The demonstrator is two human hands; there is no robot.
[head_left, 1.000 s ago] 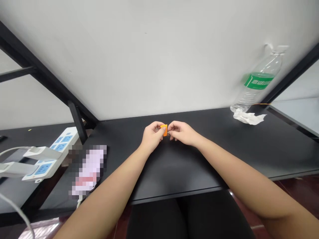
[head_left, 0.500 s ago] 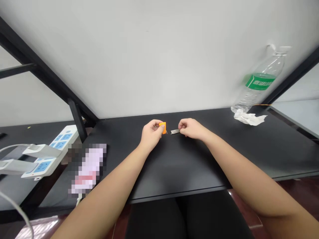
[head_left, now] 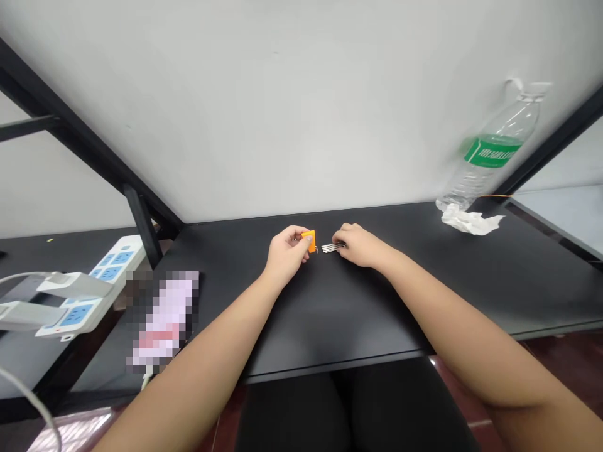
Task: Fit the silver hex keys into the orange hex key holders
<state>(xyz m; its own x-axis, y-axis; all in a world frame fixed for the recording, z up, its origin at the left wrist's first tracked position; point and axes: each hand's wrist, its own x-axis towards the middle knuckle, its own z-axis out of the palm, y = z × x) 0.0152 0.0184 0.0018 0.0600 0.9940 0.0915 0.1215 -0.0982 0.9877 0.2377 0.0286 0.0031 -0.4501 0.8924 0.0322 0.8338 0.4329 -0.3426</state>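
Note:
My left hand [head_left: 286, 251] pinches a small flat orange plastic piece [head_left: 309, 240] between thumb and fingers, above the black table. A short bent metal end [head_left: 316, 249] shows at the lower right corner of the orange piece. Just to the right lies a bunch of several thin silver metal rods [head_left: 330, 248], side by side. The fingers of my right hand [head_left: 357, 243] are closed over the right end of these rods, which they hide. A narrow gap separates the rods from the orange piece.
A large clear plastic bottle [head_left: 492, 150] with a green label leans near the wall at the right, a crumpled white tissue [head_left: 471, 221] before it. At the left lie a blurred-out phone [head_left: 164, 314] with a cable and a white power strip [head_left: 110, 270] with plugs.
My right fingers have shifted slightly over the rods. The bent metal end shows a little more beside the orange piece. The view has moved slightly.

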